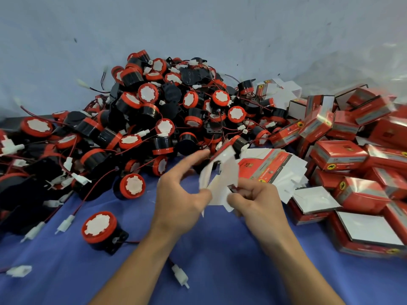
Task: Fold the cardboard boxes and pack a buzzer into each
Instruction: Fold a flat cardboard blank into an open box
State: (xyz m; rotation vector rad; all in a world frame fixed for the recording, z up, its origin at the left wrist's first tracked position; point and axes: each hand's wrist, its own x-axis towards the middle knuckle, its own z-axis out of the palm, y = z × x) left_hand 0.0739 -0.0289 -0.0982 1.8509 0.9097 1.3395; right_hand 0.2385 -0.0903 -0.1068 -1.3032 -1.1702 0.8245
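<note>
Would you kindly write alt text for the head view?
Both hands, left hand and right hand, fold a flat cardboard box over a blue table, buzzer pile left, packed boxes right.

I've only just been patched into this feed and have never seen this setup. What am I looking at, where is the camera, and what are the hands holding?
No machine here: a person works bare-handed, and the single picture comes from a camera on their head, looking forward and down. The left hand and right hand together hold a flat cardboard box blank, white inside, being folded; it is blurred. On the blue cloth lies a big heap of red-and-black buzzers with wires and white plugs. One loose buzzer sits apart, near the left forearm. A stack of unfolded blanks lies behind the hands, and folded red boxes pile up on the right.
</note>
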